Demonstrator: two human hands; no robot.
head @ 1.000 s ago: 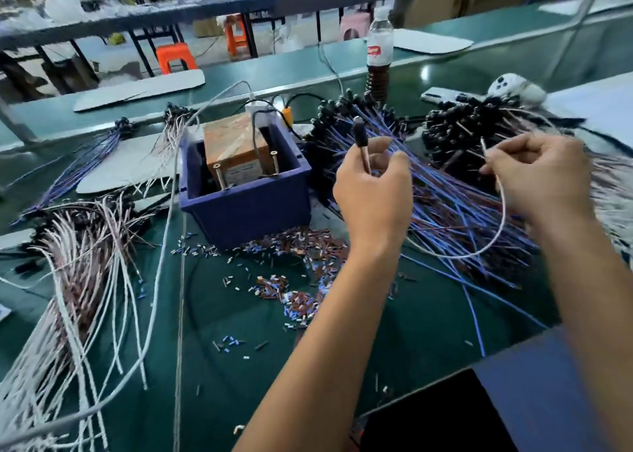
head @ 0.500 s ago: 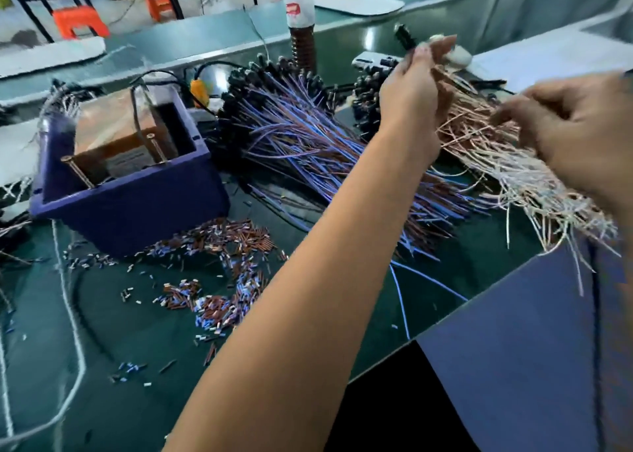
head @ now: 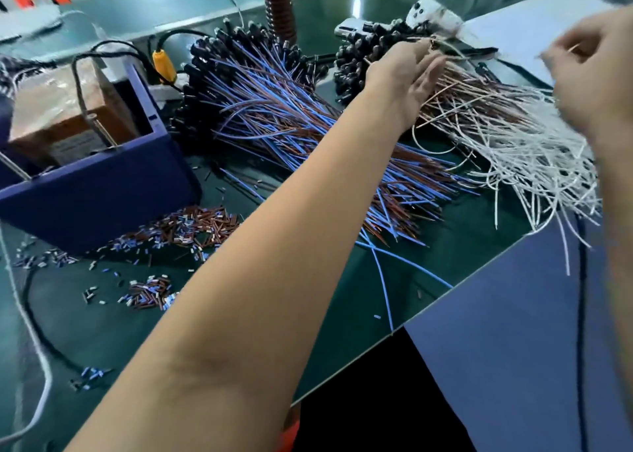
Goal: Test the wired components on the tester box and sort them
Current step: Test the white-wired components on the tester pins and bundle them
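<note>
The tester box (head: 58,109), brown with upright metal pins, sits inside a dark blue bin (head: 102,194) at the left. My left hand (head: 407,74) reaches far right over the pile of white and brown wired components (head: 496,133), thumb and forefinger pinched on a thin wired component (head: 448,49) at the pile's black-capped end. My right hand (head: 596,74) hovers blurred above the pile's white wire ends, fingers curled; its grip is unclear. A second pile of blue and brown wired components (head: 291,119) lies between the bin and my left arm.
Cut sleeve bits (head: 191,225) litter the green table in front of the bin. A bottle (head: 279,16) and a white device (head: 435,14) stand behind the piles. A blue board (head: 513,314) overlaps the table's near right edge. A yellow plug (head: 164,64) lies behind the bin.
My view has swung right. My left hand carried the component from beside the bin to the right pile and lowered onto it. My right hand moved right and up.
</note>
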